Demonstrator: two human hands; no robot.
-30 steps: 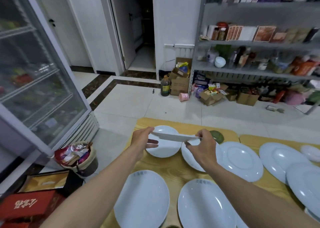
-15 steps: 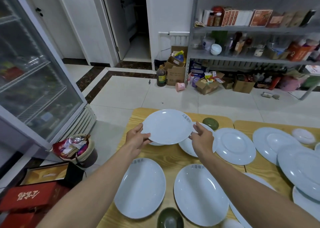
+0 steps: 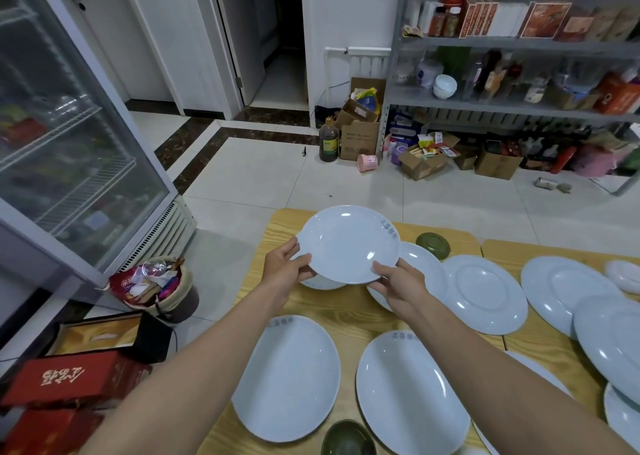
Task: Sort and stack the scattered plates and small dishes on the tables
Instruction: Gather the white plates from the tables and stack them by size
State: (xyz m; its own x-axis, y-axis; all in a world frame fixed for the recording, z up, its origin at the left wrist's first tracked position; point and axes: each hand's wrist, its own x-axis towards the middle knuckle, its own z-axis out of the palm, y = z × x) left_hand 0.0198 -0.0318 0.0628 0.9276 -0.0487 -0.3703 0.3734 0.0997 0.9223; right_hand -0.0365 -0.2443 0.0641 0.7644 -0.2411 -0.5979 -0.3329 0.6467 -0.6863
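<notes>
Head cam is the only view here. Both hands have one round white plate (image 3: 349, 243) up in the air over the far left end of the wooden table (image 3: 346, 312). The left hand (image 3: 285, 267) pinches its left rim, thumb on top and fingers tucked underneath. The right hand (image 3: 398, 285) does the same on the near right rim. The plate tips a bit toward the camera, and there's grey lettering on its far right edge.

Right below it another white plate (image 3: 320, 283) lies on the table, mostly hidden. A third plate (image 3: 420, 264) pokes out behind the right hand, just beside a wide-rimmed plate (image 3: 485, 293).

Two big oval platters (image 3: 287, 378) (image 3: 408, 392) lie side by side near the camera, with a dark green bowl (image 3: 348, 439) between them at the bottom edge. A small green dish (image 3: 433, 245) is upside down near the far edge. More white plates (image 3: 568, 292) overlap off to the right.

A glass-door fridge (image 3: 69, 125) is on the left, and a full trash bin (image 3: 156, 288) stands on the floor next to the table.
</notes>
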